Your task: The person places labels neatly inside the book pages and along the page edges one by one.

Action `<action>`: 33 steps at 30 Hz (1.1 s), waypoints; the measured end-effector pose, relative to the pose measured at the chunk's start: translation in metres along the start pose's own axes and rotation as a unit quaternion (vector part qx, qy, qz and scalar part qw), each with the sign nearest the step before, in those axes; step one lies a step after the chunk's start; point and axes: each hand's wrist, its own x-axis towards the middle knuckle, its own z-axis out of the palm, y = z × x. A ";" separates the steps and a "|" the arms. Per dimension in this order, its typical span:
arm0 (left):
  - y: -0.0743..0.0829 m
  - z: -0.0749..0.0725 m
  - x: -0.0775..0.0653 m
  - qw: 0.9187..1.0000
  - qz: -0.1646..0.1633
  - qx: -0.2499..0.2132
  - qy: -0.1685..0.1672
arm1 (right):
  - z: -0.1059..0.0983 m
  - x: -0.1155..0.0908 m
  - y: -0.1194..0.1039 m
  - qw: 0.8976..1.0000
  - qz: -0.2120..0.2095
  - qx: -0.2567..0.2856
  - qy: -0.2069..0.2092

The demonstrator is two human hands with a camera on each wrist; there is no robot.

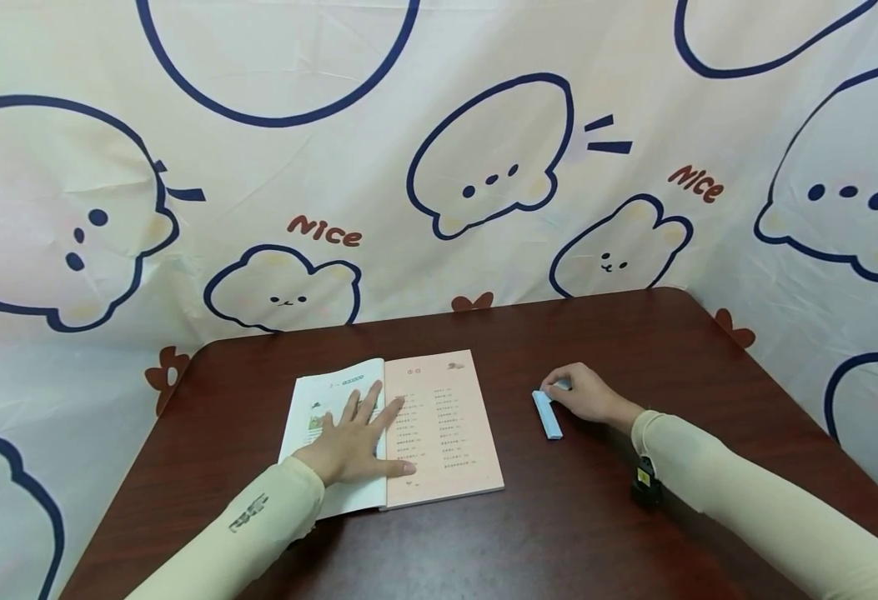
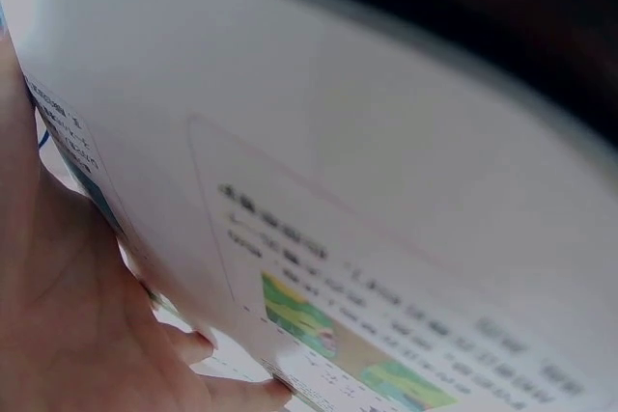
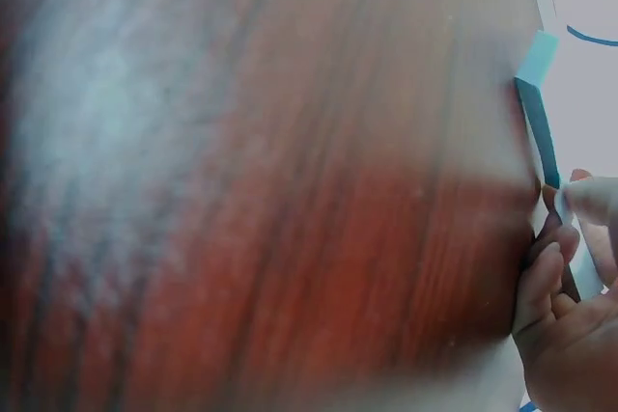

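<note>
An open book [image 1: 446, 433] lies on the table, its left page white with small pictures and its right page pale pink with columns of print. My left hand [image 1: 356, 437] rests on it with fingers spread, crossing the fold between the pages. In the left wrist view, the printed white page [image 2: 290, 142] fills most of the picture, close beside the hand [image 2: 87, 306]. To the right of the book, my right hand [image 1: 584, 393] pinches a slim light blue bar [image 1: 547, 415] near its far end. The right wrist view shows fingertips around a pale part of the bar [image 3: 543, 132].
The dark brown wooden table [image 1: 559, 517] has rounded far corners. Behind it and along both sides hangs a pale cloth [image 1: 378, 183] printed with cartoon animals. A dark band with a small device [image 1: 644, 482] sits at the right wrist.
</note>
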 end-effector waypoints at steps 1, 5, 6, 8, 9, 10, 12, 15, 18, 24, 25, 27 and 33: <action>0.000 0.000 0.000 1.000 0.000 -0.001 0.000 | 0.001 0.000 0.000 1.000 0.004 -0.002 0.002; 0.000 0.000 0.000 1.000 0.000 -0.003 0.001 | 0.004 0.000 -0.002 1.000 0.011 -0.002 -0.002; 0.000 0.000 -0.001 1.000 -0.001 -0.004 0.000 | 0.004 0.000 -0.002 1.000 0.013 -0.001 -0.003; 0.000 0.000 -0.001 1.000 -0.001 -0.004 0.000 | 0.004 -0.001 -0.002 1.000 0.014 0.000 -0.004; 0.000 0.000 -0.001 1.000 -0.002 -0.004 0.001 | 0.005 0.000 -0.002 1.000 0.014 -0.001 -0.003; 0.000 0.000 -0.001 1.000 -0.002 -0.004 0.000 | 0.004 -0.001 -0.002 1.000 0.011 -0.003 -0.001; 0.000 0.000 -0.001 1.000 -0.001 -0.003 0.000 | 0.004 -0.001 -0.002 1.000 0.010 -0.004 0.006; 0.000 0.000 -0.001 1.000 0.000 -0.003 0.002 | 0.003 -0.001 -0.001 1.000 0.004 0.001 0.015; 0.000 0.000 0.000 1.000 0.000 -0.004 0.002 | 0.003 -0.002 0.001 1.000 -0.002 0.015 0.019; 0.000 0.001 0.000 1.000 -0.003 0.001 0.001 | 0.003 -0.002 0.002 0.999 -0.005 0.026 0.021; 0.000 0.001 0.000 1.000 -0.004 0.002 0.002 | 0.003 -0.002 0.003 0.999 -0.006 0.025 0.021; 0.000 0.001 0.000 1.000 -0.004 0.003 0.001 | 0.003 -0.002 0.002 1.000 -0.005 0.024 0.020; 0.000 0.002 0.000 1.000 -0.006 0.003 0.001 | 0.002 -0.002 0.002 0.999 -0.012 0.021 0.020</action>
